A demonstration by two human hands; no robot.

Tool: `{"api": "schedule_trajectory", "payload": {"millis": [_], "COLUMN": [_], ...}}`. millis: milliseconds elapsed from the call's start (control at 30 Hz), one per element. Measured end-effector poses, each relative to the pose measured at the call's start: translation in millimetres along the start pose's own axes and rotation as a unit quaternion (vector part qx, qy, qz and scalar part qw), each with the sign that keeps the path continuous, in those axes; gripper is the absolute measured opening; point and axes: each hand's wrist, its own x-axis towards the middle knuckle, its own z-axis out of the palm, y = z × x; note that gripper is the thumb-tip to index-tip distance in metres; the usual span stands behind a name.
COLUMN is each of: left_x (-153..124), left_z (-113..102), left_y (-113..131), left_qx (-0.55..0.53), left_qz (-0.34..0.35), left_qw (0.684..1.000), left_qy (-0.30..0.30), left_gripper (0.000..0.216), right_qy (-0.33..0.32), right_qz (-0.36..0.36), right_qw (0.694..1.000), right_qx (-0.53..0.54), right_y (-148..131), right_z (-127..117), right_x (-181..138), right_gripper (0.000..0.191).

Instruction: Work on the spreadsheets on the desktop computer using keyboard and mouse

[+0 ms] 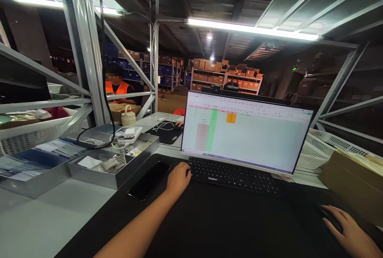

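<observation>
My left hand (178, 176) rests at the left end of a black keyboard (233, 178), its fingers loosely bent over the edge keys and holding nothing. Far to the right, my right hand (348, 226) is wrapped over a black computer mouse (331, 219). Behind the keyboard stands a monitor (263, 134), lit with a spreadsheet that has green, pink and orange columns. A dark phone (149, 181) lies just left of my left hand. Under all of these spreads a black desk mat (227, 222).
On the left are grey trays (116, 178) with small packets, a charger and cables, and a cream bottle (128, 116). A cardboard box (353, 182) and white baskets (314, 150) sit at right. Beyond the metal frame is a person in an orange vest (121, 90); another hand (179, 124) shows behind the monitor.
</observation>
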Motion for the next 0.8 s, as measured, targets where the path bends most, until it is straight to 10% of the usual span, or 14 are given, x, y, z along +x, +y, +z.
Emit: {"api": "schedule_trajectory", "payload": {"millis": [800], "left_x": [0.9], "left_z": [3.4], "left_y": [-3.1], "left_qx": [0.003], "left_qz": [0.003], "left_qw": [1.0], "left_qy": [0.005], "left_gripper": [0.02], "right_qy": [0.01], "right_qz": [-0.001], "right_qw": [1.0], "right_qx": [0.005], "right_y": [-6.3], "right_z": [-3.7], "right_x": [0.6], "right_gripper": [0.063]}}
